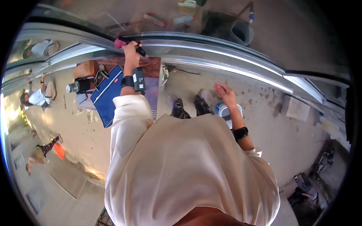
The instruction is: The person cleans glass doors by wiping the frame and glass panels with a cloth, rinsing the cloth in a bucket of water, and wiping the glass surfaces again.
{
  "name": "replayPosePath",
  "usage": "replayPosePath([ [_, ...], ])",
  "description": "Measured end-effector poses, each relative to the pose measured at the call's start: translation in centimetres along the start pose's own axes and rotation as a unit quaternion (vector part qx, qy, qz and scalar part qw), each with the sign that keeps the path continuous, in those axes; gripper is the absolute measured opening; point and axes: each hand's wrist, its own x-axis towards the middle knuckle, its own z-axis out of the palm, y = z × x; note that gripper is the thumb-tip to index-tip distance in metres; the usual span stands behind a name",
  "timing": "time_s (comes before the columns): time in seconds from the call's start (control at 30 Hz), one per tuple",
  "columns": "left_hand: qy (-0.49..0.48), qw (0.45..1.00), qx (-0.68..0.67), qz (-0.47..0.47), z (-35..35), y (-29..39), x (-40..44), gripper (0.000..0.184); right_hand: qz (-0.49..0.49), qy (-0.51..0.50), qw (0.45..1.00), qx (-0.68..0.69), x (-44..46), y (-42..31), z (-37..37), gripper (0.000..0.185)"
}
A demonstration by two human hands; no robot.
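My left hand reaches forward to the metal frame of a large glass window. Its fingers are closed around a black-handled tool; a pink part shows just left of the fingers, against the frame. Whether the two are one piece I cannot tell. My right hand hangs in the air before me, fingers loosely apart, with nothing in it. Below it, a blue-and-white bucket stands on the floor, partly hidden by my forearm.
On a mat at left lie a blue folder-like bag, a clear jar and a brick. A person crouches far left by the window. An orange basin is behind. A pale block sits at right.
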Motion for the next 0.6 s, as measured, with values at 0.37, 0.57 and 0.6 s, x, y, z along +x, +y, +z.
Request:
replayPosePath([
  [0.37,-0.149,0.967,-0.052,-0.199,21.5,-10.7,-16.5,0.057,-0.004,0.102,0.994,0.037,-1.5,5.1,-5.8,0.027],
  [0.57,-0.27,0.871,-0.124,-0.391,30.9,-17.0,-21.1,0.043,0.029,0.119,0.982,0.141,-3.1,5.1,-9.8,0.037],
  [0.6,-0.3,0.856,-0.117,-0.405,32.2,-17.9,-22.3,0.041,0.017,0.153,0.957,0.244,-3.2,4.2,-10.4,0.045],
])
